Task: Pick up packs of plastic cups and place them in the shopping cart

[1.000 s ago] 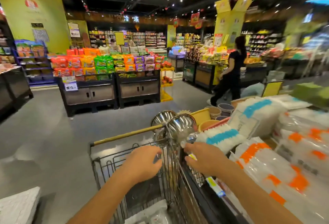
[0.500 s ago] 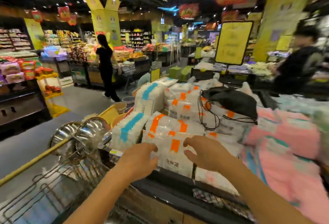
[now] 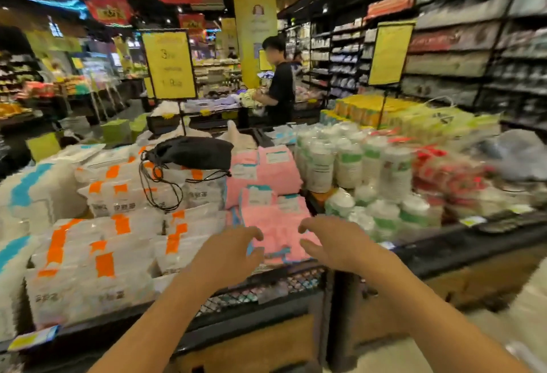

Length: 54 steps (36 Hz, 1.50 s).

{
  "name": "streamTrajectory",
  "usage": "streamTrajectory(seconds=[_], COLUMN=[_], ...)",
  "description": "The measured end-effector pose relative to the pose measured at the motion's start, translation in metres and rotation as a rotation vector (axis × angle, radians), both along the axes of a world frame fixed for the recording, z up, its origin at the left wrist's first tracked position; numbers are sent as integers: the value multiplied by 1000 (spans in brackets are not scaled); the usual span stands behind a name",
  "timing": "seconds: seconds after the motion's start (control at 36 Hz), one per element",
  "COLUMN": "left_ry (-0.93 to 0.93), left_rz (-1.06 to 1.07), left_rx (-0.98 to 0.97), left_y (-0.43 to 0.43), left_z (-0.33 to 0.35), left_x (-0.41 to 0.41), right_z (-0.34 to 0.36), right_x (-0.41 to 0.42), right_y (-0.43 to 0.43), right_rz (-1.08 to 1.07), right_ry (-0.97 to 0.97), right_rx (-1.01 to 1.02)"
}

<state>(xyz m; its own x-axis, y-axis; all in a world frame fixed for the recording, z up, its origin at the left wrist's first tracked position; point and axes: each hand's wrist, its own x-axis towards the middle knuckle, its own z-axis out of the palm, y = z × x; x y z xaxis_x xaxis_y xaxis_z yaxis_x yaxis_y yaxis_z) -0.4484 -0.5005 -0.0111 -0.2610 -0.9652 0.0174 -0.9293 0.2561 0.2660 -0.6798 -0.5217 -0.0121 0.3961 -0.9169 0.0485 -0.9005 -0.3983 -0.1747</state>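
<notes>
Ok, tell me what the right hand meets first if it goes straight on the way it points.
Most likely the pink packs: the right hand reaches forward and left, fingers spread just over the nearest pack. Blur hides whether it already touches.

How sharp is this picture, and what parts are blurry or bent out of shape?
Head view: motion blur smears the right side, worst on the red packets and shelves; both hands and the pink packs are soft; the black pouch reads clearest; wide-angle bending curves the edges; lighting dim overhead.
</notes>
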Motion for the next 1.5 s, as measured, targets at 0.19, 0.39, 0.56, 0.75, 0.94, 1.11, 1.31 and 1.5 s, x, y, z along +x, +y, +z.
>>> streamTrajectory(seconds=[0.19,0.39,0.56,0.75,0.94,1.11,1.31,1.5], left_ry=[29,34,-5,-11,-2,-6,-33,-57], left_rz=[-238,-428,-636,-825,-951,-1051,-1139,-1177], left_rx=[37,70,81,127,172,157,182,268], left_y=[-6,5,10,2,-37,-87,-134,-150], left_z=[-7,-21,-32,-44,-59,-56,-76,-111], left_x=[-159,-297,-389,-475,-535,-573,-627,-692], right_z=[-1,-16,-35,-45,-56,-58,-81,-116], right_x=[-165,-300,-374,-422,-455,-475,-498,-549], right_y=[52,113,161,191,176,138,108,93], right_rz=[-256,-496,-684,-877,-1054,-1201,-1331,-1420], right_ry=[-5,-52,-69,-83,-87,-122,-164,-233], right_rx=[12,24,17,72,90,60,13,60])
